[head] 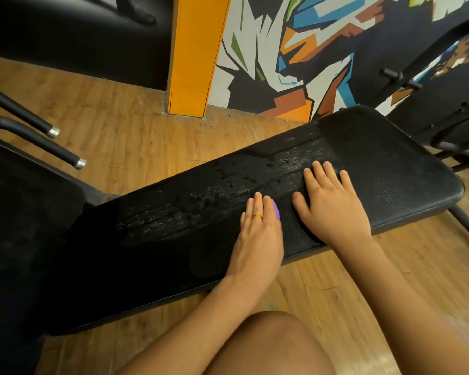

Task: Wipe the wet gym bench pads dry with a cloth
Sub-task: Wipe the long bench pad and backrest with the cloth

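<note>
Wet bench pad (pixel 390 158) carries left grip (pixel 257 234) flat over a purple scrap (pixel 276 211) and right grip (pixel 333 204) flat, fingers spread.

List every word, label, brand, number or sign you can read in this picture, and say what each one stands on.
There is no readable text anywhere in this view.
Mural: abstract coloured shapes only, no letters.
Bench pad: plain black and wet, with no label or brand showing.
Orange pillar: blank.
Purple item under the left hand: mostly hidden, no print seen.
</note>
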`<state>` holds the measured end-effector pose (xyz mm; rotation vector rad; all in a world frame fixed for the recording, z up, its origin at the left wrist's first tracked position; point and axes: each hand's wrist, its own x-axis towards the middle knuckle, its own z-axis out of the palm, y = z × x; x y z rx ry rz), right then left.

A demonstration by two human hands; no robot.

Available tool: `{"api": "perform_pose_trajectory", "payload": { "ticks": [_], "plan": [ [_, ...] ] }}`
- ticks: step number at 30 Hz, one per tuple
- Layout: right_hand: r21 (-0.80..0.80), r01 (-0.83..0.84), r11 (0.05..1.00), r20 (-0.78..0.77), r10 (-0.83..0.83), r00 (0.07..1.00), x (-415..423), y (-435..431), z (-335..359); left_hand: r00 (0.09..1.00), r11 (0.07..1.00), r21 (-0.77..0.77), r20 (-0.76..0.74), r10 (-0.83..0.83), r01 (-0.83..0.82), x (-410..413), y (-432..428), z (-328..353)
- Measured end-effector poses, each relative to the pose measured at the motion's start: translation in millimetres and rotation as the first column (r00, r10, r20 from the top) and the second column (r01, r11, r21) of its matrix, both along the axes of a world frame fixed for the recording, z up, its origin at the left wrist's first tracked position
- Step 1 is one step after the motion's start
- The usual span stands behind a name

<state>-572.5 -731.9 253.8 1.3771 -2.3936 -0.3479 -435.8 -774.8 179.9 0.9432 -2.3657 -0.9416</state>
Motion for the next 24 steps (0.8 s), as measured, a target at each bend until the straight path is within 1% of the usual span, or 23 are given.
{"api": "perform_pose_trajectory", "payload": {
  "ticks": [3,7,10,13,16,19,21,24],
  "plan": [
    [0.011,0.002,1.0,0.005,-0.002,1.0,-1.0,0.7,1.4,0.999,1.0,-0.013,0.049,0.01,-0.009,13.2,-10.5,-11.7],
    [0.0,-0.009,1.0,-0.007,0.009,1.0,-0.7,-1.0,-0.9,0.989,0.995,0.012,0.117,0.095,-0.097,50.2,-27.5,-35.5],
    [-0.005,-0.009,1.0,-0.009,0.009,1.0,-1.1,-1.3,-2.6,0.995,0.995,0.063,0.068,0.072,-0.077,45.4,-26.3,-31.0],
    [-0.013,-0.008,1.0,-0.018,0.008,1.0,-0.6,-1.3,-2.1,0.999,0.996,0.078,-0.005,0.035,-0.034,23.7,-22.6,-16.6],
    [-0.009,-0.007,1.0,-0.011,0.007,1.0,-1.6,0.3,-1.8,1.0,0.998,0.049,-0.014,0.026,-0.025,15.6,-26.3,-18.0],
    [-0.013,-0.006,1.0,-0.008,0.006,1.0,-1.4,0.4,-0.1,1.0,0.999,0.032,-0.013,-0.017,0.017,34.8,-31.6,-30.8],
    [-0.02,-0.009,1.0,-0.003,0.009,1.0,-1.4,0.3,-0.7,1.0,0.999,0.052,-0.019,0.017,-0.016,59.9,-33.8,-46.1],
    [-0.025,-0.018,1.0,-0.005,0.017,1.0,-1.3,0.1,-1.5,0.992,0.989,0.083,-0.005,0.125,-0.125,105.8,-37.9,-74.2]
  ]
}}
